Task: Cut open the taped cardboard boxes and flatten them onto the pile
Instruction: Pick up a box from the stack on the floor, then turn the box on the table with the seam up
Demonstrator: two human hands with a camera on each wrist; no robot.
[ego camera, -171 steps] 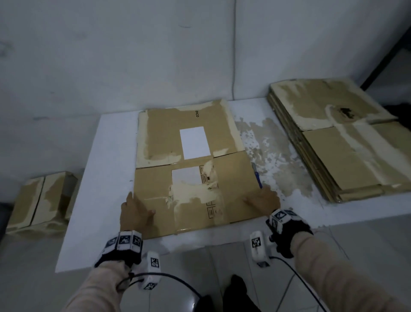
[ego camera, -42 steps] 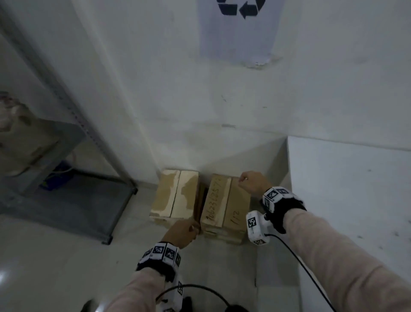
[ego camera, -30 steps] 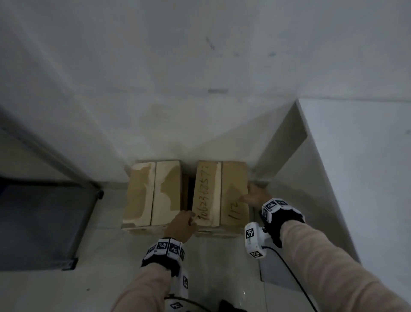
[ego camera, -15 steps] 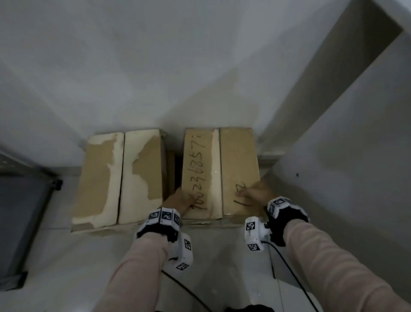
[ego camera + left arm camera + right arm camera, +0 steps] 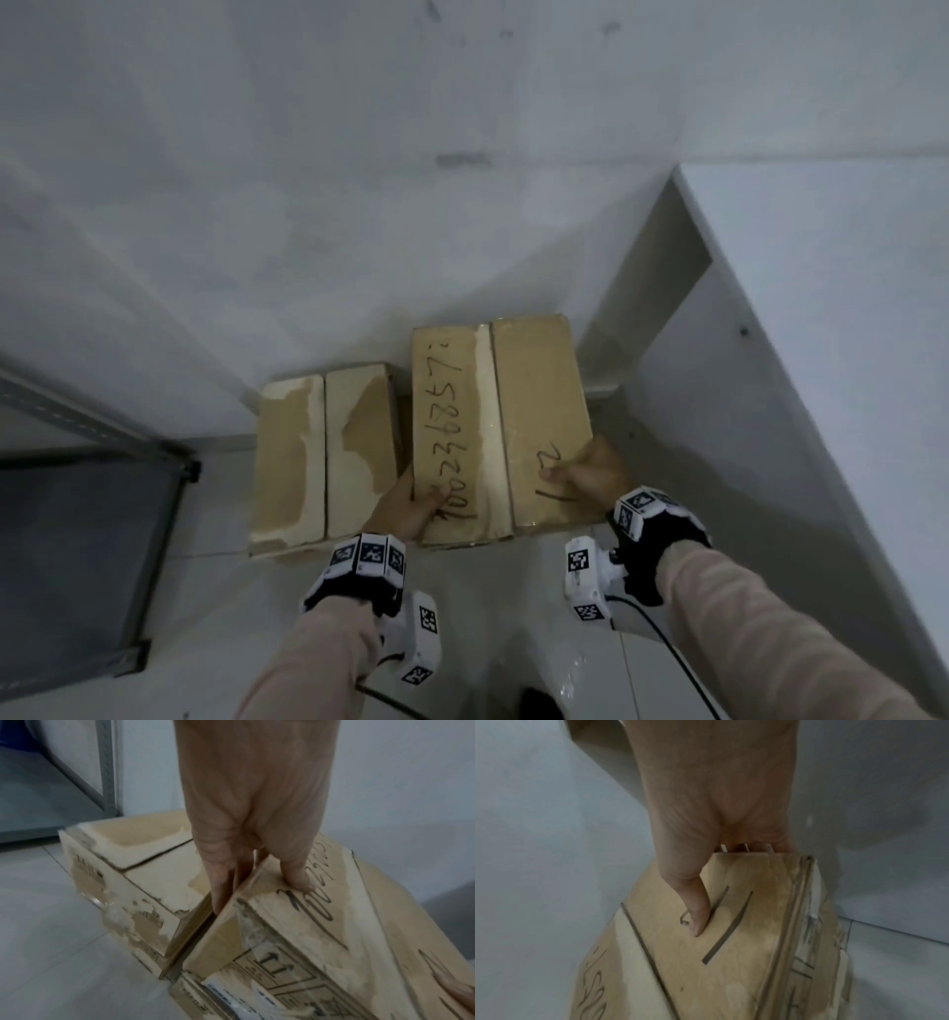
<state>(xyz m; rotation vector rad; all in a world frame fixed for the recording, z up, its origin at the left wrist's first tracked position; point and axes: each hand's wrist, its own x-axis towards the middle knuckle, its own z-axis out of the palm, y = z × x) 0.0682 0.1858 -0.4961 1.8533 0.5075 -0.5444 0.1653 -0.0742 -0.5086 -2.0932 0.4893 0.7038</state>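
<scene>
A taped cardboard box with handwritten numbers (image 5: pixel 498 426) is raised off the floor between my hands. My left hand (image 5: pixel 411 506) grips its left near edge, thumb on top by the writing and fingers down the side (image 5: pixel 221 888). My right hand (image 5: pixel 585 473) grips the right near edge, thumb (image 5: pixel 698 914) on the top face and fingers round the side. The written box (image 5: pixel 718 953) fills the right wrist view. A second taped box with torn paper patches (image 5: pixel 323 452) sits on the floor just left of it, also seen as the torn box (image 5: pixel 133 866).
A white wall (image 5: pixel 359 205) stands behind the boxes. The white table's side panel (image 5: pixel 647 288) and top (image 5: pixel 832 318) rise at the right. A grey metal shelf frame (image 5: pixel 102 442) stands at the left. Pale tiled floor (image 5: pixel 488 616) lies below the box.
I turned from the flattened box on the table to the floor boxes. Both hands took hold of the written box, which has risen above the torn box beside it.
</scene>
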